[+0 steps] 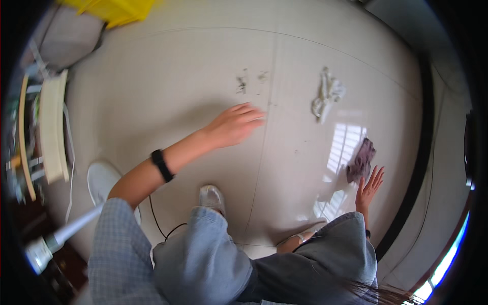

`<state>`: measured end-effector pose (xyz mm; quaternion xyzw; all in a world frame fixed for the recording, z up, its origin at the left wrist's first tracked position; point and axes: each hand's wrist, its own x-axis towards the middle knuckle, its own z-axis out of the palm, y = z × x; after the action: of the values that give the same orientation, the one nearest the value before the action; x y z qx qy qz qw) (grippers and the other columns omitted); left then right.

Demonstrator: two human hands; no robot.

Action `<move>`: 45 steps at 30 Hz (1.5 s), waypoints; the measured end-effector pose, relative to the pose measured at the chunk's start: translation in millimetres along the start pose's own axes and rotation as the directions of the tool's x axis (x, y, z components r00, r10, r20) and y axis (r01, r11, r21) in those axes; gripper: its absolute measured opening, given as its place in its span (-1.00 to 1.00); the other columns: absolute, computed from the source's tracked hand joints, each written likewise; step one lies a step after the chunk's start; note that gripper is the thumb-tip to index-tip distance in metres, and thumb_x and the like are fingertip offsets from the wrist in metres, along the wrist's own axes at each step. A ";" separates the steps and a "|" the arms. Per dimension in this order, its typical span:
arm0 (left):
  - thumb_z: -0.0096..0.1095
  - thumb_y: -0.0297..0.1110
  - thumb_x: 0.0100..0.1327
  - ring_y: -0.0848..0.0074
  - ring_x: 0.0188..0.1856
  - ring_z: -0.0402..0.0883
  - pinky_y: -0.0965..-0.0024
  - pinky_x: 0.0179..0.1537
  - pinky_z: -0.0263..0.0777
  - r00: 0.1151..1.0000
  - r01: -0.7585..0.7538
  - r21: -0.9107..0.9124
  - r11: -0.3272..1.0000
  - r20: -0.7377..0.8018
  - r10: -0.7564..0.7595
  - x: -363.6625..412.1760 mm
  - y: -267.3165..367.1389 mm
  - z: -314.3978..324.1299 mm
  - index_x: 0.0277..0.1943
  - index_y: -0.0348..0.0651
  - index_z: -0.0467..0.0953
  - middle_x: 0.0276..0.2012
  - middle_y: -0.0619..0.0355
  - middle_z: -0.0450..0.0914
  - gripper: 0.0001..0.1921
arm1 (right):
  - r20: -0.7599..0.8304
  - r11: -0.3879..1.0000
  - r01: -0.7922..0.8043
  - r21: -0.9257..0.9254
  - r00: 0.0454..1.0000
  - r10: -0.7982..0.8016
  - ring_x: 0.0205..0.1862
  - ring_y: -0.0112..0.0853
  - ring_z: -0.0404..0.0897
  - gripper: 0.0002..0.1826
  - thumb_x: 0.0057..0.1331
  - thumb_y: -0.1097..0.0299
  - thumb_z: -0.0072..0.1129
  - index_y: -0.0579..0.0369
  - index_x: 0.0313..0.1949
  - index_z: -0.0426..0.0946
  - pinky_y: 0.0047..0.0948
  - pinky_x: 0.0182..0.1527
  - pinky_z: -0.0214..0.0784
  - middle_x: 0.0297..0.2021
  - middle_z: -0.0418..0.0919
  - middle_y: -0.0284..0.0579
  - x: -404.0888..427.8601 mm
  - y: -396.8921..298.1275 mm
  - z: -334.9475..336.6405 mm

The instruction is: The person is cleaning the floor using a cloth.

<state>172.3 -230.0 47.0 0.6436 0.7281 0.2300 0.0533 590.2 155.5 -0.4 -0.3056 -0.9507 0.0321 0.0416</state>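
My left hand (pixel 239 124), blurred and with its fingers loosely bent, hangs over the pale tiled floor (pixel 171 76) and seems to hold nothing. Dark smudges (pixel 242 82) mark the tile just beyond its fingertips. Low on the right, my right hand (pixel 370 190) has its fingers spread and nothing in them. Close beyond its fingertips lies a crumpled mauve cloth (pixel 361 160); whether they touch I cannot tell. Farther out on the floor is a crumpled off-white cloth (pixel 327 95), apart from both hands.
A yellow plastic container (pixel 118 11) and a grey bulky object (pixel 70 36) stand at the upper left. Below are a cream panel (pixel 53 127), a white cable (pixel 71 152) and a round white base (pixel 100 181) near a pole (pixel 78 225). A black strip (pixel 417 141) borders the floor at right.
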 end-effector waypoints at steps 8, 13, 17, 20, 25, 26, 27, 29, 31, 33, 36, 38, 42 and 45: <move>0.22 -0.07 0.33 0.01 0.51 0.06 0.01 0.51 -0.09 1.000 -0.019 0.000 1.000 -0.016 0.019 243.0 29.5 113.3 0.42 -0.21 0.24 0.48 -0.15 0.11 -0.31 | 0.224 0.844 -0.501 -0.190 0.815 0.535 0.56 0.02 -0.13 -0.28 0.38 0.30 0.09 -0.01 0.49 0.07 0.15 0.50 -0.30 0.54 -0.11 0.07 -338.0 -28.1 -79.3; 0.10 -0.12 0.39 0.32 0.55 0.01 0.07 0.53 -0.18 0.984 0.074 0.177 0.981 0.147 -0.101 237.2 5.4 179.0 0.45 -0.13 0.22 0.52 0.17 0.13 -0.37 | 0.143 0.679 -0.691 -0.249 0.667 0.731 0.56 0.03 -0.11 -0.31 0.37 0.37 0.11 0.02 0.46 0.12 0.14 0.50 -0.25 0.53 -0.07 0.09 -429.6 -46.5 -77.8; -0.06 -0.40 0.44 0.27 0.42 0.31 0.25 0.39 0.21 0.991 -0.108 -0.002 0.994 -0.077 0.108 230.9 -29.4 175.0 0.32 -0.12 0.41 0.33 0.11 0.43 -0.59 | 0.091 0.819 -0.559 0.132 0.829 0.551 0.53 0.01 0.01 -0.26 0.24 0.57 0.18 0.04 0.41 0.21 0.19 0.49 -0.20 0.50 0.02 0.09 -287.7 -82.4 -46.4; -0.14 -0.53 0.43 0.13 0.21 0.52 0.26 0.20 0.41 0.964 0.261 -0.245 0.934 0.008 -0.267 241.1 -19.8 134.4 0.20 -0.17 0.49 0.12 0.00 0.60 -0.64 | 0.051 0.948 -0.262 0.181 0.965 0.257 0.48 -0.07 0.16 -0.31 0.22 0.57 0.19 0.07 0.37 0.30 0.10 0.48 -0.08 0.45 0.17 0.04 -172.2 -99.2 -67.3; -0.16 -0.47 0.48 0.14 0.05 0.59 0.24 0.10 0.42 0.822 0.396 -0.438 0.807 -0.223 -0.524 215.5 5.4 83.8 0.14 -0.23 0.47 0.00 -0.07 0.63 -0.71 | -0.147 0.946 -0.098 0.310 0.978 0.149 0.46 -0.10 0.21 -0.48 0.34 0.63 -0.08 0.11 0.30 0.35 0.01 0.47 -0.01 0.40 0.28 -0.04 -35.8 -57.4 -22.0; -0.16 -0.44 0.50 0.20 0.03 0.59 0.27 0.08 0.41 0.756 0.475 -0.483 0.735 -0.204 -0.622 201.6 11.2 72.4 0.12 -0.24 0.47 -0.02 -0.06 0.63 -0.72 | -0.203 0.941 -0.082 0.327 0.967 0.155 0.45 -0.09 0.22 -0.50 0.36 0.63 -0.12 0.12 0.30 0.35 0.00 0.47 -0.01 0.40 0.29 -0.05 -12.4 -44.4 -8.0; -0.16 -0.42 0.50 0.26 0.01 0.58 0.29 0.07 0.41 0.726 0.443 -0.541 0.715 -0.251 -0.640 179.4 -0.2 58.6 0.11 -0.23 0.47 -0.05 -0.03 0.63 -0.73 | -0.227 0.938 -0.049 0.342 0.965 0.133 0.45 -0.09 0.22 -0.50 0.36 0.63 -0.12 0.12 0.30 0.35 0.00 0.47 -0.01 0.40 0.29 -0.05 14.5 -35.8 6.1; -0.13 -0.41 0.49 0.34 -0.01 0.56 0.31 0.07 0.41 0.658 0.410 -0.606 0.682 -0.322 -0.681 127.5 -27.3 29.8 0.08 -0.22 0.47 -0.07 0.01 0.62 -0.76 | -0.273 0.956 -0.083 0.282 0.948 0.163 0.44 -0.07 0.23 -0.51 0.38 0.59 -0.13 0.13 0.31 0.34 -0.05 0.46 0.03 0.38 0.31 -0.03 50.0 -16.2 32.9; -0.05 -0.41 0.45 0.36 -0.01 0.55 0.33 0.07 0.40 0.572 0.485 -0.570 0.664 -0.368 -0.733 66.3 -45.8 -3.2 0.05 -0.22 0.46 -0.06 0.02 0.61 -0.79 | -0.207 0.957 -0.107 0.271 0.964 0.167 0.44 -0.07 0.25 -0.51 0.39 0.56 -0.16 0.11 0.31 0.36 -0.11 0.45 0.07 0.38 0.32 -0.02 53.0 5.6 58.5; 0.08 -0.43 0.38 0.31 -0.02 0.55 0.32 0.06 0.40 0.467 0.645 -0.436 0.627 -0.424 -0.776 -14.9 -65.5 -43.4 0.03 -0.25 0.46 -0.07 0.00 0.60 -0.79 | -0.239 0.971 -0.019 0.238 0.968 0.077 0.46 -0.09 0.21 -0.50 0.41 0.49 -0.12 0.06 0.34 0.35 -0.15 0.46 0.05 0.43 0.26 -0.07 47.7 7.4 63.1; 0.25 -0.49 0.25 0.15 -0.05 0.54 0.20 0.06 0.40 0.474 0.787 -0.068 0.614 -0.569 -0.671 -148.1 -100.3 -98.8 -0.04 -0.25 0.50 -0.14 -0.06 0.58 -0.77 | -0.272 0.984 0.014 0.178 0.962 0.036 0.51 -0.13 0.12 -0.46 0.46 0.34 -0.11 -0.01 0.43 0.26 -0.17 0.50 -0.06 0.46 0.20 -0.15 36.5 13.8 55.8; 0.28 -0.53 0.18 0.07 -0.04 0.52 0.12 0.06 0.38 0.511 0.822 0.150 0.550 -0.620 -0.595 -226.6 -111.4 -109.3 -0.08 -0.24 0.52 -0.15 -0.08 0.57 -0.77 | -0.225 0.992 -0.081 0.096 0.969 0.101 0.52 -0.13 0.07 -0.44 0.51 0.24 -0.20 -0.02 0.47 0.17 -0.14 0.51 -0.12 0.49 0.14 -0.15 14.1 38.0 53.4; 0.25 -0.56 0.16 0.07 -0.10 0.50 0.10 0.00 0.38 0.550 0.835 0.310 0.454 -0.467 -0.692 -342.9 -105.5 -120.0 -0.12 -0.25 0.52 -0.23 -0.06 0.54 -0.79 | -0.202 0.971 -0.230 0.061 0.950 0.237 0.54 -0.10 0.02 -0.43 0.53 0.19 -0.27 0.00 0.49 0.11 -0.13 0.53 -0.18 0.51 0.07 -0.11 -79.9 74.0 52.3; 0.20 -0.53 0.24 0.09 -0.09 0.52 0.12 0.01 0.38 0.582 0.812 0.318 0.488 -0.384 -0.717 -368.7 -102.5 -103.0 -0.06 -0.28 0.50 -0.18 -0.06 0.53 -0.79 | -0.139 0.922 -0.378 0.089 0.912 0.387 0.54 -0.05 0.00 -0.43 0.55 0.18 -0.29 0.06 0.48 0.12 -0.11 0.52 -0.19 0.51 0.07 -0.04 -187.1 72.8 50.0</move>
<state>101.4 -618.7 16.7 0.2162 0.9711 0.0645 -0.0777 778.9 103.6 -67.5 -0.4858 -0.8651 0.0446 0.1168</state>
